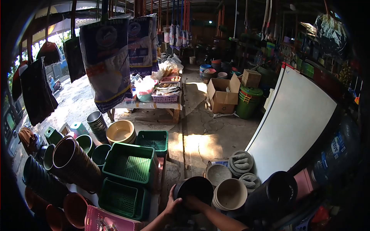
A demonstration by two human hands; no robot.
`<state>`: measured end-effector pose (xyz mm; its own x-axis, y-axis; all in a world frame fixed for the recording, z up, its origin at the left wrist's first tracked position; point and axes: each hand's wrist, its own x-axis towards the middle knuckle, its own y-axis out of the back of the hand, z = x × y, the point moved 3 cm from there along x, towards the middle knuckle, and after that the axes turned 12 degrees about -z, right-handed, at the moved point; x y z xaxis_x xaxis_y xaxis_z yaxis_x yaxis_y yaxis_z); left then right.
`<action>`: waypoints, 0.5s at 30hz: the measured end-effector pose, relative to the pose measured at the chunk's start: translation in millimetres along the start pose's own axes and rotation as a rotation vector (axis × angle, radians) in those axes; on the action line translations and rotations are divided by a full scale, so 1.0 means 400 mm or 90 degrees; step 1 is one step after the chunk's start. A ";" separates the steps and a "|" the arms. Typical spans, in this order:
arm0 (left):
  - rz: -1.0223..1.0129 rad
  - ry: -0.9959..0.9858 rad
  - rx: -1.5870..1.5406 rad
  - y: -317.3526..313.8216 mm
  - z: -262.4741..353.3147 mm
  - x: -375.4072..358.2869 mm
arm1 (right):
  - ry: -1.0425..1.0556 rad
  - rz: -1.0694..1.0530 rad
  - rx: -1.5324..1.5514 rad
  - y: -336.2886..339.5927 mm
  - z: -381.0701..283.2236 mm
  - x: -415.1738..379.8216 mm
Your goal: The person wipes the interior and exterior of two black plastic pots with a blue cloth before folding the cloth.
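A dark round pot (199,186) is at the bottom middle, its mouth tilted toward me. My left hand (172,201) grips the pot's left side, thumb near the rim. Across the front, my right hand (192,203) reaches into the pot's mouth; its fingers are lost in the dark interior. To the right of the pot stand stacked cream pots (230,194), with a grey bowl-shaped pot (218,174) just behind. Stone mortars with pestles (241,161) sit farther back. Green plastic baskets (130,163) lie to my left.
Stacked brown pots (69,154) and a pink basket (104,219) crowd the left. A white panel (296,111) leans at right, near a tall black container (278,188). Packaged goods (106,61) hang overhead. An open cardboard box (223,98) stands on the floor (204,131) ahead.
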<state>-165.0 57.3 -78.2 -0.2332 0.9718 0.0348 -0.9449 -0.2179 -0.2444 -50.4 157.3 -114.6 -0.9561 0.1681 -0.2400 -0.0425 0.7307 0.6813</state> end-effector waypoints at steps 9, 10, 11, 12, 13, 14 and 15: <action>-0.056 0.018 -0.038 0.047 0.036 -0.007 | -0.047 -0.023 -0.559 0.120 -0.032 -0.128; -0.076 0.042 -0.043 0.041 0.042 -0.008 | -0.047 -0.028 -0.557 0.116 -0.008 -0.118; -0.074 0.045 -0.047 0.038 0.051 -0.007 | -0.027 -0.007 -0.581 0.115 0.015 -0.107; -0.089 0.052 -0.065 0.026 0.080 -0.001 | -0.006 0.015 -0.606 0.120 0.033 -0.096; -0.104 0.059 -0.082 0.019 0.096 0.003 | 0.015 0.039 -0.630 0.130 0.045 -0.085; -0.110 0.067 -0.087 0.028 0.090 0.009 | 0.036 0.063 -0.654 0.137 0.055 -0.077; -0.109 0.068 -0.089 0.024 0.088 0.008 | 0.057 0.087 -0.679 0.149 0.056 -0.074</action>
<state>-182.9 54.9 -46.3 -0.0392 0.9991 -0.0139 -0.9259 -0.0416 -0.3755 -17.9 210.8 -82.4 -0.9878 0.1241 -0.0945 -0.1234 -0.2512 0.9600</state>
